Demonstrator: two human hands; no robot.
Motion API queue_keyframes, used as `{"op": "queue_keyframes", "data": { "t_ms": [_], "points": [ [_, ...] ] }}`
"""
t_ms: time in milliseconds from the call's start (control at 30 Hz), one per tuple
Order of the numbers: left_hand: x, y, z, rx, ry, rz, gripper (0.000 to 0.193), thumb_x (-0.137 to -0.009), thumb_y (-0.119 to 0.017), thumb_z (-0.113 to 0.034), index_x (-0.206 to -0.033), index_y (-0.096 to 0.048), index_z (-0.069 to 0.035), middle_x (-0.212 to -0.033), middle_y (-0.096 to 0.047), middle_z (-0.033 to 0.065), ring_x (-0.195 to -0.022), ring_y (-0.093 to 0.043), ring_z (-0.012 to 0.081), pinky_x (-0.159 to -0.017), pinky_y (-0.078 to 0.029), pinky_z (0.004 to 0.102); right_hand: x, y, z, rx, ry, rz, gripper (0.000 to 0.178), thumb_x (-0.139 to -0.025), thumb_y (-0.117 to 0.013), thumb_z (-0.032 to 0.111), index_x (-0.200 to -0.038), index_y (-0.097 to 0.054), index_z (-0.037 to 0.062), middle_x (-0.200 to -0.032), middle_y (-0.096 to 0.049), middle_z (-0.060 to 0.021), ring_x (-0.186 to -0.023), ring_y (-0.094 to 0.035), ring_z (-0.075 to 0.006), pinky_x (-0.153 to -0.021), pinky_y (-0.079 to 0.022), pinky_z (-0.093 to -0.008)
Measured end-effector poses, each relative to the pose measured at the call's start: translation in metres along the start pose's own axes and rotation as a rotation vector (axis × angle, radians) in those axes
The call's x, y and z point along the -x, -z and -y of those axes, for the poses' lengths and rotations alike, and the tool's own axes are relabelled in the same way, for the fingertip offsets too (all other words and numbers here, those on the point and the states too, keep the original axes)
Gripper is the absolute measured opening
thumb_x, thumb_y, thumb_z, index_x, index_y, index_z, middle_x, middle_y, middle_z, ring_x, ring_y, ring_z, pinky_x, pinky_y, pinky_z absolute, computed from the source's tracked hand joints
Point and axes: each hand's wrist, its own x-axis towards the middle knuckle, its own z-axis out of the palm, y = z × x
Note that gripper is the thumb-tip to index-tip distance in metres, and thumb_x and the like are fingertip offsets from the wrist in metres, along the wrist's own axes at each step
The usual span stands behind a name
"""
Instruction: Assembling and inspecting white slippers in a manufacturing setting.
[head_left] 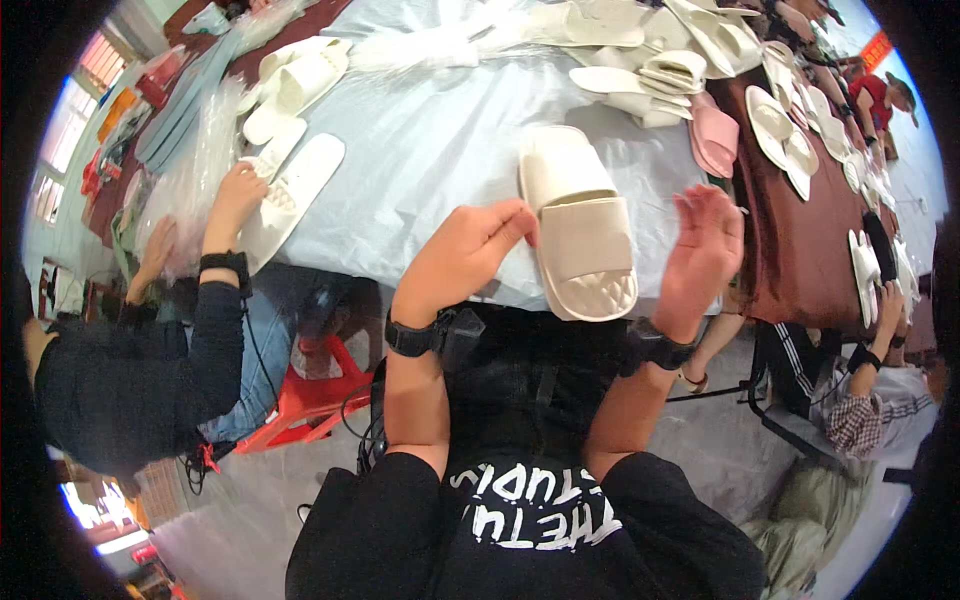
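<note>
A cream slide slipper (588, 240) with a broad smooth strap and a ridged footbed lies in front of me, near the table's front edge. At its left side is my left hand (470, 248), fingers curled and pinched together, with the fingertips at the strap's edge. Whether they grip anything there I cannot tell. My right hand (708, 240) is raised to the right of the slipper and apart from it. Its fingers are bent loosely upward, slightly blurred, with nothing seen in them. Dark bands circle both my wrists.
Pale plastic sheeting (420, 130) covers the table. White slippers (300, 80) lie at the far left, more (670, 75) at the far right beside a pink slipper (714, 138). A co-worker's hand (236, 200) touches slippers on the left. A red stool (310, 390) stands below.
</note>
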Motion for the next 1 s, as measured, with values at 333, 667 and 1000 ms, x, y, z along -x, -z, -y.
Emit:
{"op": "queue_keyframes", "data": {
  "t_ms": [333, 667, 1000],
  "points": [
    [0.011, 0.035, 0.019, 0.143, 0.022, -0.484, 0.037, -0.115, -0.054, -0.033, -0.098, -0.073, -0.006, -0.071, -0.038, -0.0113, -0.065, -0.033, 0.0005, -0.059, -0.025, 0.0232, -0.027, 0.074, 0.003, 0.009, 0.016, -0.31, 0.02, -0.111, -0.065, 0.019, -0.124, -0.063, 0.0041, -0.09, -0.063, -0.0006, -0.081, -0.06, -0.013, -0.087, -0.057, -0.0345],
    [0.007, -0.134, -0.072, -0.034, -0.523, -0.085, 0.019, -0.09, -0.073, -0.025, -0.084, -0.069, -0.007, -0.069, -0.067, 0.0134, -0.065, -0.071, 0.0364, -0.06, -0.054, 0.0473, -0.039, 0.08, -0.023, 0.215, -0.192, -0.062, 0.024, -0.11, -0.066, 0.023, -0.124, -0.068, 0.0032, -0.094, -0.063, -0.0007, -0.084, -0.059, -0.0126, -0.082, -0.053, -0.0315],
    [0.006, -0.169, -0.061, -0.085, -0.568, -0.027, 0.017, -0.092, -0.07, -0.022, -0.091, -0.067, -0.005, -0.083, -0.067, 0.0139, -0.079, -0.071, 0.0345, -0.064, -0.053, 0.0458, -0.015, 0.025, -0.01, 0.525, -0.403, 0.309, 0.022, -0.111, -0.064, 0.024, -0.118, -0.074, 0.0055, -0.131, -0.074, -0.0028, -0.098, -0.059, -0.0069, -0.085, -0.049, -0.0245]
  ]
}}
